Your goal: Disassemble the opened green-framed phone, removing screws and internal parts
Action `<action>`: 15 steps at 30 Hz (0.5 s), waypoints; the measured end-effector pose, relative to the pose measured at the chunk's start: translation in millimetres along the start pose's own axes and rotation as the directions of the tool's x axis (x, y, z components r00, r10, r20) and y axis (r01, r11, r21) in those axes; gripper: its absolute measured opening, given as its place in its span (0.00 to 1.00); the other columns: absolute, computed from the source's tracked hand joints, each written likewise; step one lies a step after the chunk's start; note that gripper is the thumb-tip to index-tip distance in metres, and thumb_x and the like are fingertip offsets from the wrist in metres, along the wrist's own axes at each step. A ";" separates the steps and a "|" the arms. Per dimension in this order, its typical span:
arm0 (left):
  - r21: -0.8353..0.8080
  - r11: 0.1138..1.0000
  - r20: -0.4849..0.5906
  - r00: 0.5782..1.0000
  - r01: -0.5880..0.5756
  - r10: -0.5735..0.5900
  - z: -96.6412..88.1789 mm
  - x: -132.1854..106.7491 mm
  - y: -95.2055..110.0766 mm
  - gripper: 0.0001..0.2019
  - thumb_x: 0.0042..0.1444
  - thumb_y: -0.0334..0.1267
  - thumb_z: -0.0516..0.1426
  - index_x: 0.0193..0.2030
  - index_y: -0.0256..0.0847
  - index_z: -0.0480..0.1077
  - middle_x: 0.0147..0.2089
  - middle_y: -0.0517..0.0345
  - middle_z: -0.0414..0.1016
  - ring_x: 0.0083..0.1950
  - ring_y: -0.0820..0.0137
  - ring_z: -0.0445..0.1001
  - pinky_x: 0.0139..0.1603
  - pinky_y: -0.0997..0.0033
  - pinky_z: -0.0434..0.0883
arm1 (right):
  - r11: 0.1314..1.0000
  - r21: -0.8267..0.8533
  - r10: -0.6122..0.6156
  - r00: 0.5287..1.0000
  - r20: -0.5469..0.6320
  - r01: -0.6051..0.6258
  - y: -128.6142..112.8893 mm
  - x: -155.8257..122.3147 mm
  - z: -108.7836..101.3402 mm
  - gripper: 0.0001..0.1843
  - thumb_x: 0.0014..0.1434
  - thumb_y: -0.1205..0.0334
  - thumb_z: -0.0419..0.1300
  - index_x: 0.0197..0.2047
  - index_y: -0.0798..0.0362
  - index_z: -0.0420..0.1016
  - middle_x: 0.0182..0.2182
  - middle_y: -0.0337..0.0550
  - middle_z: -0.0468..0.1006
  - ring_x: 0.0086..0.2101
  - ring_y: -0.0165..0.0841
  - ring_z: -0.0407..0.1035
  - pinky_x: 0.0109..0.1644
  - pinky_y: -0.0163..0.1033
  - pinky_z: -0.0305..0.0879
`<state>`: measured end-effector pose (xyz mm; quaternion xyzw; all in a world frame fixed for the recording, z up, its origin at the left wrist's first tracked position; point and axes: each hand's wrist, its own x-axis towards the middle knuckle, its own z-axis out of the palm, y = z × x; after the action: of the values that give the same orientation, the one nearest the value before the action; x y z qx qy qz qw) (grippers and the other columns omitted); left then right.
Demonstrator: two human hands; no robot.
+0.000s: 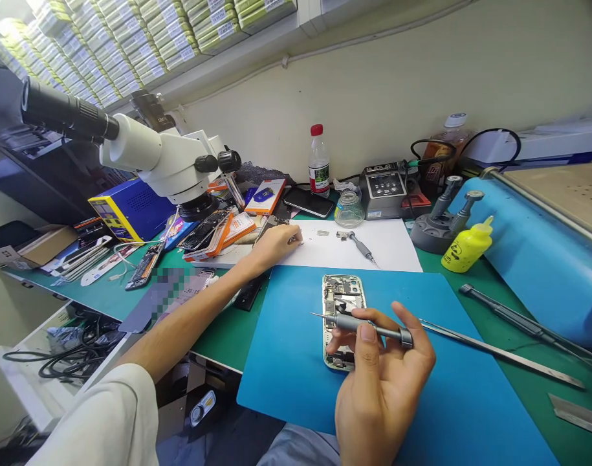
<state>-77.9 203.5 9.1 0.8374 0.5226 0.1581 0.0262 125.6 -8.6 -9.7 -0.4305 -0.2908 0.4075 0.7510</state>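
Note:
My right hand grips a grey precision screwdriver between thumb and fingers, its thin tip pointing left. Below the driver an opened phone lies on the blue mat, its circuit board and inner parts bare; my fingers hide part of it. My left hand reaches out to the left edge of the white paper, its fingers curled together at the surface. Whatever they pinch is too small to make out. On the paper lie a small metal plate, small parts and a second screwdriver.
A microscope stands at left behind boxes and phone parts. Tweezers lie across the mat's right edge. Beyond are a yellow squeeze bottle, a screwdriver stand, a glass jar and a plastic bottle.

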 end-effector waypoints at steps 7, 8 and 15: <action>0.008 1.000 0.010 1.000 -0.003 0.003 0.8 -4.2 -0.3 0.18 0.76 0.46 0.65 0.66 0.41 0.77 0.65 0.46 0.80 0.59 0.57 0.83 0.60 0.49 0.84 | 1.000 0.010 -0.001 1.000 0.005 0.001 -0.1 -0.4 0.1 0.27 0.73 0.47 0.69 0.68 0.42 0.68 0.48 0.44 0.82 0.31 0.31 0.77 0.32 0.41 0.81; 0.008 1.000 0.012 1.000 -0.001 0.001 0.4 -4.2 -0.5 0.18 0.76 0.46 0.65 0.66 0.40 0.77 0.65 0.46 0.80 0.59 0.57 0.83 0.60 0.49 0.84 | 1.000 0.010 -0.001 1.000 0.003 0.001 0.1 -0.5 0.2 0.27 0.73 0.47 0.69 0.68 0.42 0.68 0.48 0.44 0.82 0.31 0.31 0.77 0.33 0.41 0.81; 0.001 0.999 -0.020 0.999 0.034 -0.034 -4.2 -3.6 -1.1 0.18 0.76 0.46 0.65 0.66 0.40 0.77 0.64 0.46 0.81 0.59 0.57 0.84 0.59 0.49 0.84 | 1.000 0.006 0.001 1.000 -0.001 -0.001 0.6 -0.3 0.3 0.27 0.72 0.46 0.69 0.68 0.42 0.68 0.48 0.43 0.82 0.31 0.32 0.78 0.32 0.41 0.81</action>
<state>-81.5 200.3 12.1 0.8268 0.5371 0.1656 0.0229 125.0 -8.6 -10.0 -0.4288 -0.2892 0.4085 0.7521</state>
